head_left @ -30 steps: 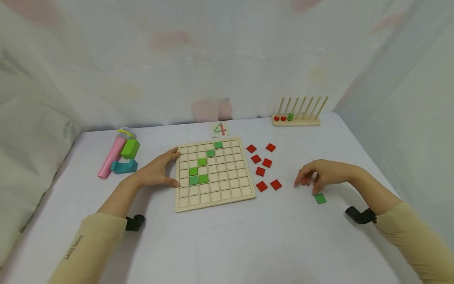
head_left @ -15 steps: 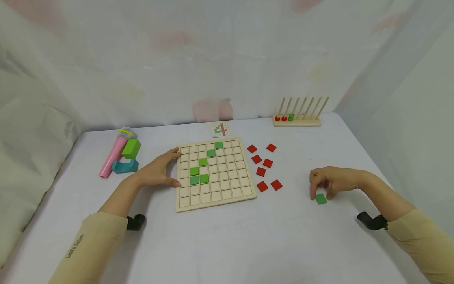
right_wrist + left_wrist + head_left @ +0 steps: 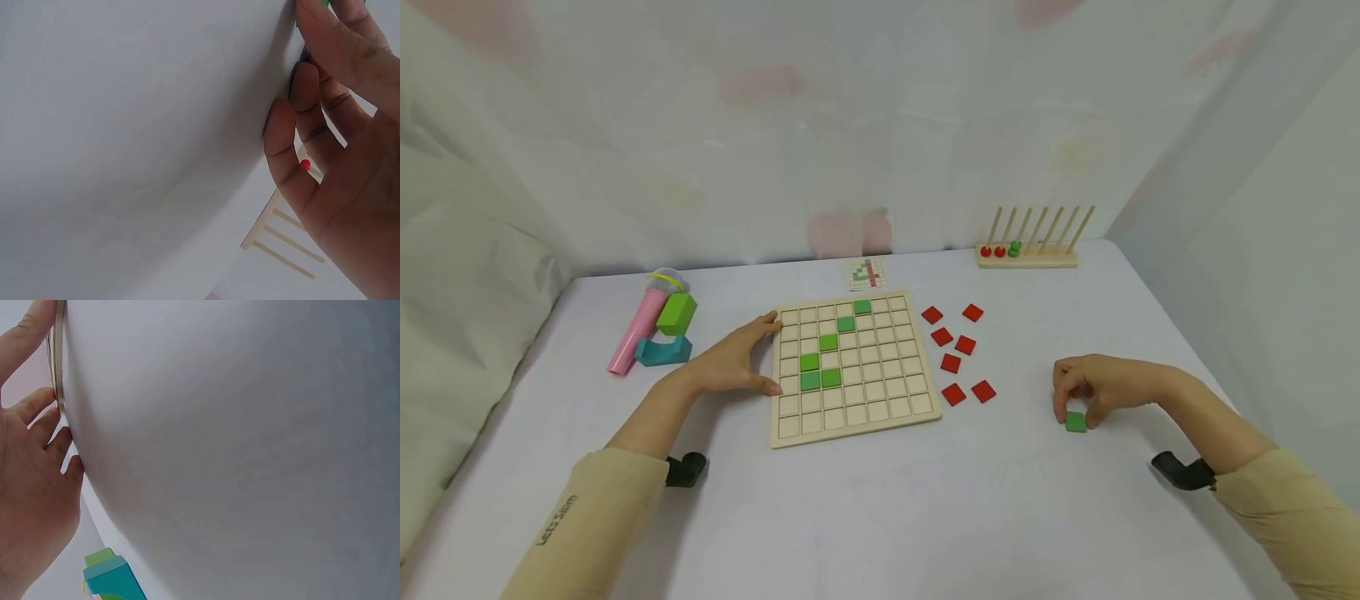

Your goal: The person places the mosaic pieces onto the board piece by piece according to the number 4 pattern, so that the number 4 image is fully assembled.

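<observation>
My left hand (image 3: 727, 360) rests at the left edge of a wooden grid board (image 3: 853, 427), thumb and fingers spread apart and touching its rim. Several green square tiles sit in the board's cells, one of them a green tile (image 3: 862, 307) near the top, in a rough diagonal. Over on the right, my right hand (image 3: 1108, 385) pinches a loose green tile (image 3: 1076, 422) between thumb and index finger, low over the white table. In the right wrist view only a sliver of that tile (image 3: 325, 2) shows by the thumb.
Several red tiles (image 3: 951, 363) lie right of the board. Behind it is a small pattern card (image 3: 867, 273). A pegged wooden rack (image 3: 1028, 260) stands at the back right. At left are a pink toy microphone (image 3: 638, 332), a green block (image 3: 677, 314) and a teal arch block (image 3: 662, 352).
My right hand has moved right and down onto the loose green tile, its thumb and index finger closing on it; the tile has turned slightly. The left hand stays at the board.
</observation>
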### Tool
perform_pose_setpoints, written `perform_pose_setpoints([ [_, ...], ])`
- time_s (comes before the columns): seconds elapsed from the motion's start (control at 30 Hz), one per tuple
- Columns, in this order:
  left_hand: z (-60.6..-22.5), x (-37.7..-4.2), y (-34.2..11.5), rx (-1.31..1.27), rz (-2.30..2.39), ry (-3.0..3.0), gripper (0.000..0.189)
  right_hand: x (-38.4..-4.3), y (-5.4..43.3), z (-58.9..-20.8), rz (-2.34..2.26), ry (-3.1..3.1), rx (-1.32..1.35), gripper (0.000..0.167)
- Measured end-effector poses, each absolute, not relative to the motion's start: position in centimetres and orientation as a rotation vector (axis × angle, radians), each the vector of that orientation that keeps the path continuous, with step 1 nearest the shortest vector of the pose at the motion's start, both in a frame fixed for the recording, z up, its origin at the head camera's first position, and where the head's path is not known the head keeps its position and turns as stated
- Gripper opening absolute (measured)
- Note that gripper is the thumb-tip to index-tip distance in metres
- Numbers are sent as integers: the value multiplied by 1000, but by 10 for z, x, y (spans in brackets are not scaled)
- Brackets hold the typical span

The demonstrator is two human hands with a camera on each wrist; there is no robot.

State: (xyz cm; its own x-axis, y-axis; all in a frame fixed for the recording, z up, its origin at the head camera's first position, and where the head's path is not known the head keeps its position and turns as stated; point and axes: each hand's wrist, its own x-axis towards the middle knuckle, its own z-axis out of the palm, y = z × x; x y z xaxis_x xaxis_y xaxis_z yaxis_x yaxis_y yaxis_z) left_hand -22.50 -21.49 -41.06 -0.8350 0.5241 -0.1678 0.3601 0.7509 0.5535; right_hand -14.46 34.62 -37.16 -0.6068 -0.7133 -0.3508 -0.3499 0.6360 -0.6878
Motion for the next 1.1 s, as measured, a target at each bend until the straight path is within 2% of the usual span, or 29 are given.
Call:
perform_pose_setpoints([
  [0.43,-413,-226,-215,679,737,2643,112,-147,336,-371,-665,2320,-807,38],
  [0.7,-414,-226,-216,678,744,2640,113,-159,325,-371,-679,2368,-716,23],
  [1.1,-411,-225,-215,679,755,2633,113,-187,285,-365,-725,2417,-684,12],
])
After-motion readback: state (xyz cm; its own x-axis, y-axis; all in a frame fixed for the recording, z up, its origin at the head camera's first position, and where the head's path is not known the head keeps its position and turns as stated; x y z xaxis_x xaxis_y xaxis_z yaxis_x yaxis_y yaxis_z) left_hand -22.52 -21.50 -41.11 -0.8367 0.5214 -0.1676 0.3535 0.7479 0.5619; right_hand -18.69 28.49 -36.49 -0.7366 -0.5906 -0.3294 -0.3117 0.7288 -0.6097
